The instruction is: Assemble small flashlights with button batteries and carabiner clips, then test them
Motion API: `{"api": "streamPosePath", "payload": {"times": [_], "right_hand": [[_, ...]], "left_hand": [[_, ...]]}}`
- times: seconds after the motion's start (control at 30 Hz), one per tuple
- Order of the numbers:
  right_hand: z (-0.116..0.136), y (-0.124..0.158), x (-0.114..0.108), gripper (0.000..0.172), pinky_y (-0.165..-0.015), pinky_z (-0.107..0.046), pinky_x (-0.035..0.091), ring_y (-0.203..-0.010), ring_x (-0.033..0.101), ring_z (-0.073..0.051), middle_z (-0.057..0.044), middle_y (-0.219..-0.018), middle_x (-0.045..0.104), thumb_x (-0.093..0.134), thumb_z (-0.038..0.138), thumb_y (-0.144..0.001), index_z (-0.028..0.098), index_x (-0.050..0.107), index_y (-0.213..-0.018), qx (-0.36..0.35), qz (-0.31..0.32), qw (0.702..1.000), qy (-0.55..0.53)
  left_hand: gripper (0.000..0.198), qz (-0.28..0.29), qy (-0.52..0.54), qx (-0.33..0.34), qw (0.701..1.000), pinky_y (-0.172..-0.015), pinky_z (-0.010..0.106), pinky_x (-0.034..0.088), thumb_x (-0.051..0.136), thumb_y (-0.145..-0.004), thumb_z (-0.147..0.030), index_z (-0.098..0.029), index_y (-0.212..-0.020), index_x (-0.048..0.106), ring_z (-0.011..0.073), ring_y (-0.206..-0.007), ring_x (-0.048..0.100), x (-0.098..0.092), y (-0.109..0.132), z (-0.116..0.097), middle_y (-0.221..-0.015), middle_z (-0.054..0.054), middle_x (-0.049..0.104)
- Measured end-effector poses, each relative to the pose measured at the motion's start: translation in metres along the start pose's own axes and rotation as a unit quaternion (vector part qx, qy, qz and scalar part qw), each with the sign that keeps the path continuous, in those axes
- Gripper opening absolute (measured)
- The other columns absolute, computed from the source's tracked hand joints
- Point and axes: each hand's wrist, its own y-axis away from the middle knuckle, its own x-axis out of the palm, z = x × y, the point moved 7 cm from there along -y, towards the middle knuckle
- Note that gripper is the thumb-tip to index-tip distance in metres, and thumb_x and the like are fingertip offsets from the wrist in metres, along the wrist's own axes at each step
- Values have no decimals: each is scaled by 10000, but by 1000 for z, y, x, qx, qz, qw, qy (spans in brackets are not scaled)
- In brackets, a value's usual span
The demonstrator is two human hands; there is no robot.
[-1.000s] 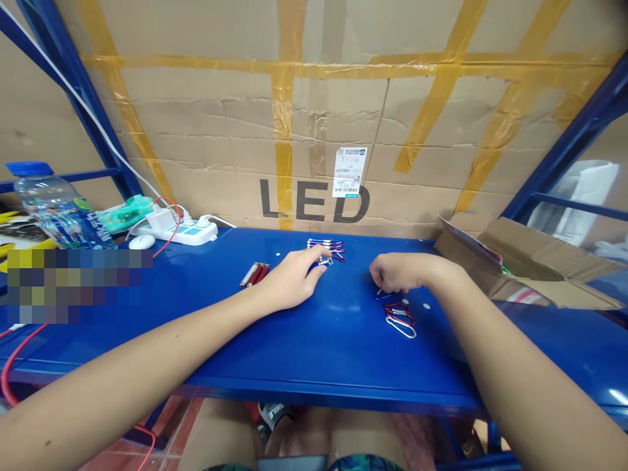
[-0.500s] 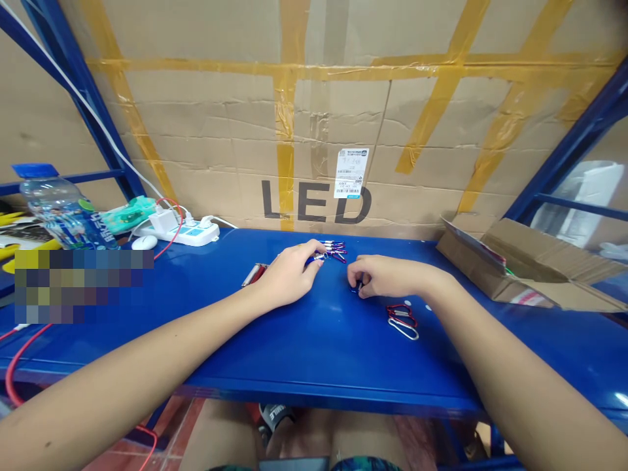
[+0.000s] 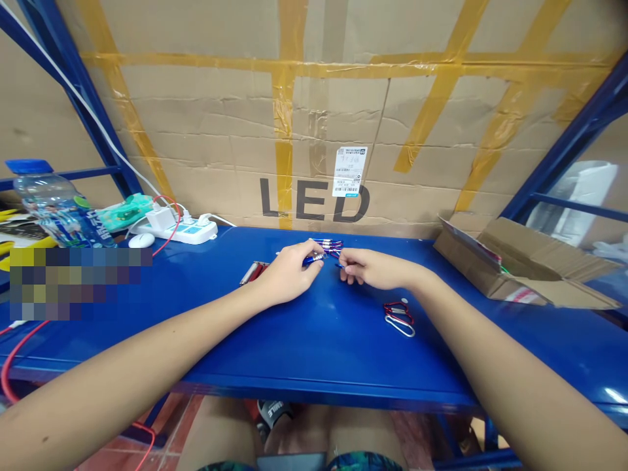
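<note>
My left hand (image 3: 296, 271) is closed on a small blue cylinder (image 3: 313, 260) with silver bands and a metal ring at its right end. Facing it, my right hand (image 3: 356, 267) pinches a small blue carabiner (image 3: 339, 265), mostly hidden by the fingers. A short gap separates the two hands. Just behind them lies a row of blue and silver cylinders (image 3: 324, 243) with purplish carabiners. Red and silver cylinders (image 3: 252, 273) rest left of my left wrist, partly covered by it. Red carabiners (image 3: 400, 312) and a silver carabiner (image 3: 400, 326) lie near my right forearm.
An open cardboard box (image 3: 495, 278) sits on the right of the blue table (image 3: 314, 353). At the back left are a white power strip (image 3: 193, 231), cables and a water bottle (image 3: 59, 209). A large taped carton (image 3: 220, 144) stands behind the table.
My right hand has moved up and left, closer to my left hand, carrying the blue carabiner. My left hand keeps its hold on the blue cylinder, nearly still.
</note>
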Motion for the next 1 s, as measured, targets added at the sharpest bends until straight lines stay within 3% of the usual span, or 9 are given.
{"api": "streamPosePath", "payload": {"times": [0.17, 0.33, 0.57, 0.8, 1.0], "right_hand": [[20, -2, 3, 100, -594, -276, 438, -581, 519, -127, 39, -667, 524, 513, 246, -908, 214, 434, -856, -67, 3, 984, -168], [24, -5, 8, 150, -572, -269, 435, -562, 516, -109, 29, -667, 540, 587, 275, -873, 191, 490, -794, -57, -5, 958, -282], [26, -6, 14, 113, -539, -265, 459, -668, 695, -205, -54, -688, 665, 653, 198, -784, 169, 544, -772, -26, -3, 886, -463], [33, -5, 8, 136, -411, -215, 327, -476, 549, -122, -23, -577, 594, 652, 147, -730, 162, 530, -673, -18, -73, 859, -506], [32, -5, 6, 157, -368, -206, 278, -426, 434, -87, 15, -543, 538, 616, 146, -750, 190, 484, -679, -11, -132, 884, -448]], "left_hand": [[99, 0, 21, 18, 1000, -816, 313, 481, 605, -886, -250, -185, -943, 653, 195, -899, 652, 1, -1, -3, -981, 39, 720], [92, 0, 24, 49, 999, -763, 281, 458, 593, -902, -240, -184, -871, 658, 171, -833, 637, 1, -1, -9, -899, 19, 712], [108, -9, 13, 96, 995, -731, 254, 446, 552, -925, -219, -184, -876, 641, 143, -769, 630, -4, 3, -18, -851, 1, 708], [124, -41, 24, 89, 995, -676, 236, 433, 560, -921, -228, -178, -825, 622, 119, -677, 589, -10, 3, -17, -737, -19, 653], [133, -37, 48, 66, 996, -648, 234, 428, 556, -920, -248, -177, -824, 615, 106, -611, 573, -9, 3, -15, -694, -34, 626]]}}
